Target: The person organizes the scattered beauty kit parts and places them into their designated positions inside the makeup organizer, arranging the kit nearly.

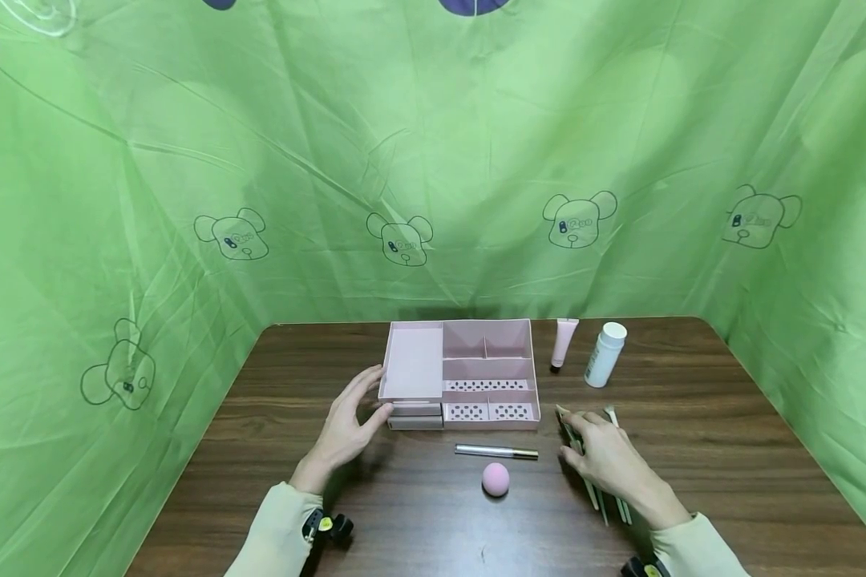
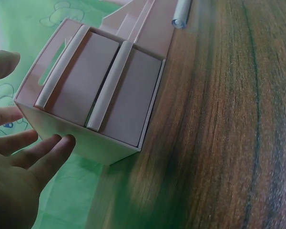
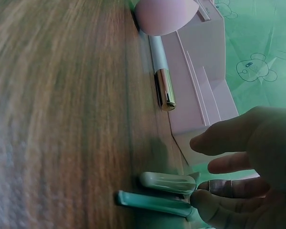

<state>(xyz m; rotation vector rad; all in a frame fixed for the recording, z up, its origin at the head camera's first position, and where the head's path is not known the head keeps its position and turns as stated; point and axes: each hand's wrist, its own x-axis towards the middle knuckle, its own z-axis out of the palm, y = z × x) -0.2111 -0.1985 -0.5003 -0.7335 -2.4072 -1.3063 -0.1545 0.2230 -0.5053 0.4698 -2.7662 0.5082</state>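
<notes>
A pink desktop organizer (image 1: 414,361) has a flat lid area and two small drawers on its left, divided compartments on its right. My left hand (image 1: 346,425) is at its left side, fingers spread; in the left wrist view the fingertips (image 2: 66,142) lie right at the side wall. Over several slim green makeup brushes (image 1: 592,493) on the table is my right hand (image 1: 609,458). In the right wrist view its thumb stands apart from the other fingers, whose tips are at the brush handles (image 3: 155,202). The hand partly hides the brushes.
In front of the organizer lie a silver pen-like tube (image 1: 496,452) and a round pink makeup sponge (image 1: 495,479). A pink squeeze tube (image 1: 564,343) and a white bottle (image 1: 605,354) are right of it. A green curtain (image 1: 476,272) hangs behind the wooden table (image 1: 418,513).
</notes>
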